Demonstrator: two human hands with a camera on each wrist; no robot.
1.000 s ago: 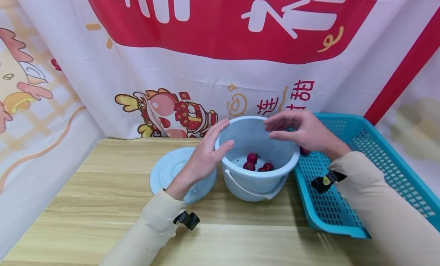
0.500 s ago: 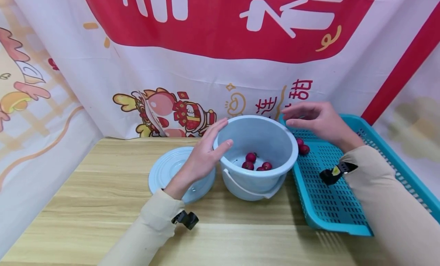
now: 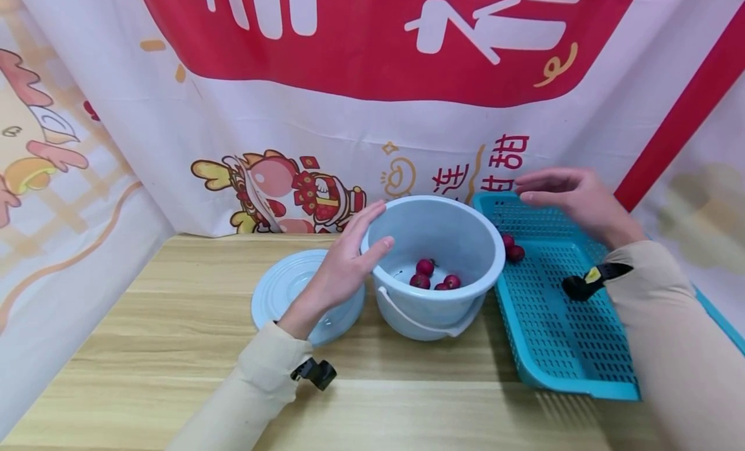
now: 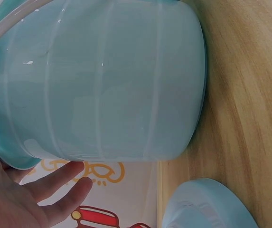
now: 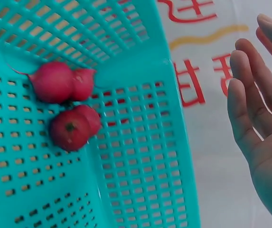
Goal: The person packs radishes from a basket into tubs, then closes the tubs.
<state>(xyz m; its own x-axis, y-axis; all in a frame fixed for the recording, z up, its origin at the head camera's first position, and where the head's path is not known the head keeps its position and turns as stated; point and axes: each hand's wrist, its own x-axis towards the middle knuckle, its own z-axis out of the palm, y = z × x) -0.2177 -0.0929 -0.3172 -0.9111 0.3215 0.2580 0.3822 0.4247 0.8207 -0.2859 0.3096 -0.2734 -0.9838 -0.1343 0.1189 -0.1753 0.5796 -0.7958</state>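
Note:
A light blue bucket (image 3: 431,315) stands upright, its handle hanging down the front. Several red radishes (image 3: 424,267) lie on its bottom. My left hand (image 3: 349,250) rests at the bucket's left rim, fingers fairly straight. In the left wrist view, the fingers (image 4: 62,183) lie beside the bucket wall just under the rim. My right hand (image 3: 576,195) is raised over the back of a teal basket (image 3: 570,308), holding nothing, its fingers loosely extended. Several more radishes (image 5: 55,83) sit in the basket's back left corner, two with thin root tails showing.
A round light blue lid (image 3: 279,286) lies on the wooden table (image 3: 174,347) left of the bucket, partly behind my left forearm. The basket stands close against the bucket's right side. A printed white and red cloth (image 3: 349,121) hangs behind the table.
My right hand has moved rightward from above the bucket to above the basket, uncovering the radishes in the basket's corner. The left hand has stayed at the rim.

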